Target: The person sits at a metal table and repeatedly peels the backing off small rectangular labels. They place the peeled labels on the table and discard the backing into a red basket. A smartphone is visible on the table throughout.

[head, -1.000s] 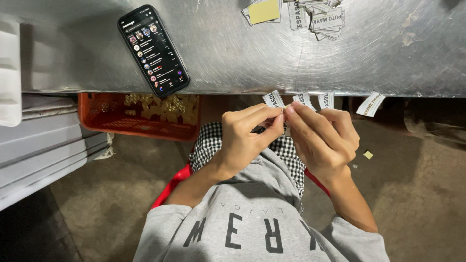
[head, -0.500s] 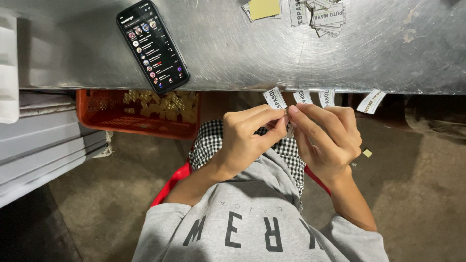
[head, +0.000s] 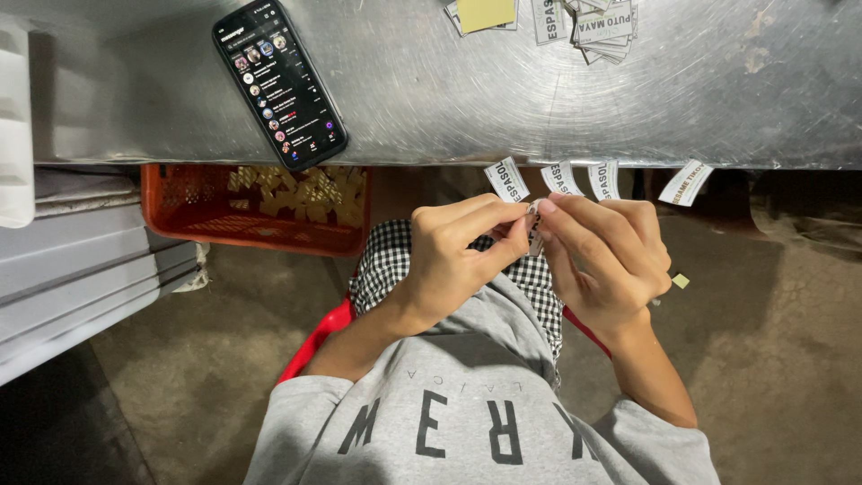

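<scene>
The steel table fills the top of the view, with a dark phone lying screen-up near its front edge, a loose heap of printed paper labels at the far side, and four label strips stuck along the front lip so they hang down. Below the edge sits an orange crate with pale pieces in it. Both hands work in front of the body, just under the hanging strips. The left hand is curled, thumb and forefinger pinched together on a small label piece; the right hand meets it fingertip to fingertip, also pinched on the same piece, other fingers folded loosely. The piece is mostly hidden between the fingertips. Peeling or separating something this small seems to go best with a light grip at its very edge, the wrists steady and close to the lap, pulling slowly so it does not tear.
</scene>
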